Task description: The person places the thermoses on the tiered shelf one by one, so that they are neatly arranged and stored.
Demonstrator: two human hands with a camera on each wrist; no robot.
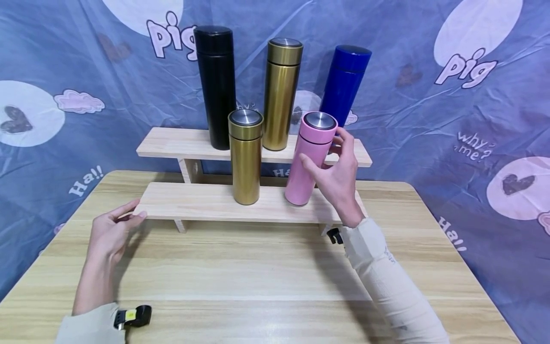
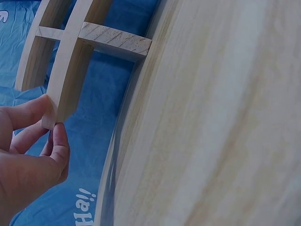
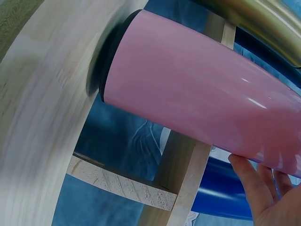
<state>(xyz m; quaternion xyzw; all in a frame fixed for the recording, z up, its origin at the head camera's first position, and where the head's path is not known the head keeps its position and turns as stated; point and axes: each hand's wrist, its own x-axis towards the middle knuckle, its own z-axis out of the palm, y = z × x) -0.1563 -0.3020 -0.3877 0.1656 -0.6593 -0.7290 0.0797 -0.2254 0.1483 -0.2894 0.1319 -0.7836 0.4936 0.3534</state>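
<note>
My right hand [image 1: 339, 179] grips a pink thermos bottle [image 1: 310, 160] from its right side, thumb across the front and fingers behind. The bottle leans slightly, its base right at the lower shelf board [image 1: 197, 203] of a two-tier wooden stand. In the right wrist view, fingertips [image 3: 241, 165] touch the pink wall near a blue thermos [image 3: 218, 193] behind. At the stand's left end, my left hand [image 1: 109, 234] pinches the corner of the lower board, thumb and fingers on either face in the left wrist view. A shorter gold thermos [image 1: 246, 165] stands left of the pink one.
On the upper shelf board [image 1: 167, 143] stand a black thermos [image 1: 218, 95], a taller gold thermos [image 1: 281, 100] and the blue one, partly hidden behind the pink bottle. The stand rests on a wood-grain table [image 1: 240, 277]. A blue printed cloth [image 1: 451, 119] hangs behind.
</note>
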